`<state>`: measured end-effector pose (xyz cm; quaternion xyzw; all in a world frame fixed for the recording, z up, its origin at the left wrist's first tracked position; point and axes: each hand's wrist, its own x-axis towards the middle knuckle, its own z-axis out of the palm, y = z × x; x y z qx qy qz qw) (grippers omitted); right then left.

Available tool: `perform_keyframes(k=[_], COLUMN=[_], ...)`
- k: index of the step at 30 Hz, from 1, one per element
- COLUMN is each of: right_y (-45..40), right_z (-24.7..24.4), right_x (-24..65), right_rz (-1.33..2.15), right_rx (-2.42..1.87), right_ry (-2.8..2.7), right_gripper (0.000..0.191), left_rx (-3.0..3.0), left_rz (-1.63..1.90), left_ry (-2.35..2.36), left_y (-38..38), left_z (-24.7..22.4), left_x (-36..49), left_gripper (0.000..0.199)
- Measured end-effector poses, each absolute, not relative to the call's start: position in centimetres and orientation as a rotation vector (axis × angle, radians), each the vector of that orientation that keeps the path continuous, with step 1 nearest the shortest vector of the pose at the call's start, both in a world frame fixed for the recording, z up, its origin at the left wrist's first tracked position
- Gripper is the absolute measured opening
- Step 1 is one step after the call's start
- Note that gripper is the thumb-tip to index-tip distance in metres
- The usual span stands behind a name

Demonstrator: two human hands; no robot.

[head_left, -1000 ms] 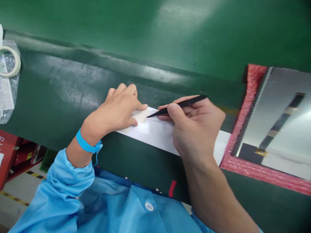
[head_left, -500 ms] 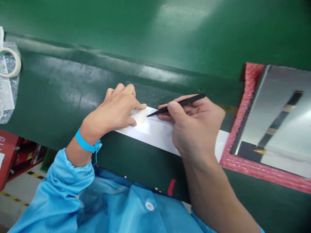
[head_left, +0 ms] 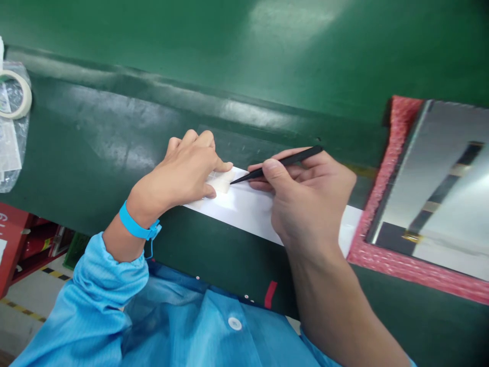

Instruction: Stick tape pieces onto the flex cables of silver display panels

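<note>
Right hand (head_left: pixel 309 204): closed, thumb and fingers pinched on a slim black pointed tool (head_left: pixel 298 158), held aslant pen-fashion; the tip slopes down toward the left hand, while the blunt end rests up by the base of the forefinger. Whether that tool is one piece or has two tips, I cannot tell from where I stand.

Left hand (head_left: pixel 183 173): palm down, thumb and forefinger spread a little apart, their tips on a small cream piece (head_left: pixel 224 182) and the white strip (head_left: pixel 248 209) about it; other fingers curled. Blue band at the wrist (head_left: pixel 133 224).

Small cream piece: one, flat, thin, lying on the white strip near its left end. Partly covered by the left hand; its free edge sits between that hand and the tool's tip, which is at or just beside the edge. Contact cannot be made out.

White strip: one, long, flat on the green bench (head_left: pixel 153 41), running beneath the right hand to the pink bubble wrap (head_left: pixel 405 270).

Silver panel (head_left: pixel 454 137): one, resting on the pink wrap, on the person's right, with a dark band (head_left: pixel 433 199) slanting across it.

Tape roll (head_left: pixel 26 97): one, pale, lying on a clear plastic bag (head_left: pixel 17 178), far left.

Red tape mark (head_left: pixel 271 294): one, at the near bench edge.
</note>
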<state>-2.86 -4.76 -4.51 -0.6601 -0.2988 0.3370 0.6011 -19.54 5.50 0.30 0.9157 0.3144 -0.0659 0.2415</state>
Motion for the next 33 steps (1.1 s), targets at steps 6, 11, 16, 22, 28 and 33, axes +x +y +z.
perform_keyframes(k=[6,11,16,22,28,33], right_y=[-4.86,-4.87,-4.82,-4.80,-4.85,-4.71], right_z=[-4.21,-4.10,-4.18,-4.21,-4.34,-4.58], right_x=[-2.93,-2.97,-2.89,-3.05,-3.37,-3.40], right_rz=[0.765,0.777,0.800,0.814,0.808,0.846], right_rx=[-1.520,-1.530,-1.548,-1.561,-1.558,-1.473], right_ry=[-0.741,-0.743,-0.755,-0.759,-0.787,-0.726], right_gripper=[0.015,0.016,0.020,0.022,0.018,0.018], left_rx=[2.504,2.501,2.502,2.516,2.489,2.508], left_rz=[-0.174,-0.212,-0.217,-0.156,-0.164,-0.150], left_ry=[0.844,0.848,0.867,0.840,0.849,0.836], left_y=[5.43,5.36,5.28,5.27,5.29,5.31], left_z=[0.34,0.63,0.62,0.39,0.35,-0.04], left_x=[-19.74,-19.68,-19.59,-19.68,-19.70,-20.02], left_gripper=[0.044,0.045,0.049,0.049,0.047,0.058])
